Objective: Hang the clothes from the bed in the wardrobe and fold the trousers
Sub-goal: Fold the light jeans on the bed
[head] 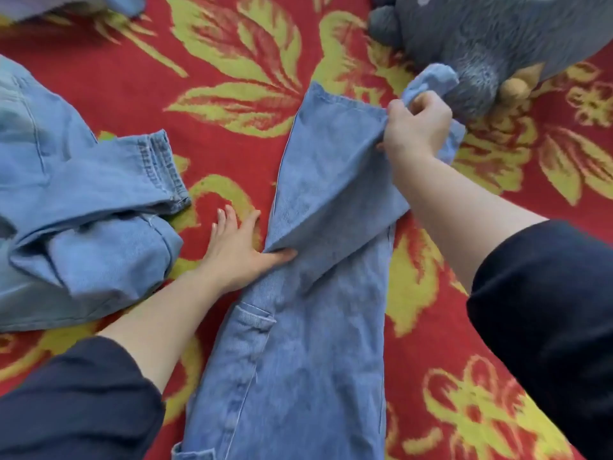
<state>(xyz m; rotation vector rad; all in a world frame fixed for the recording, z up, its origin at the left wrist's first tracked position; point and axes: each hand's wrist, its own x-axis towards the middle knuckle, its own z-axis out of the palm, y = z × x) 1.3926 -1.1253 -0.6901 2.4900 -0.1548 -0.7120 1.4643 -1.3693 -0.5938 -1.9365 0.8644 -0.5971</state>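
A pair of light blue jeans point(308, 343) lies lengthwise on the red and yellow flowered bedspread point(232, 104), running from the bottom edge up to the middle. Its leg end is lifted and bent at a fold. My right hand point(416, 127) grips the hem of that leg, bunching the cloth beside the plush toy. My left hand point(237, 244) lies flat with straight fingers on the bedspread, its thumb pressing the fold line of the jeans. A second pair of blue jeans point(83, 220) lies crumpled at the left.
A grey plush toy point(491, 38) with a tan foot sits at the top right, touching the gripped hem. A pale garment point(66, 5) shows at the top left corner. Dark sleeves cover both my forearms near the bottom.
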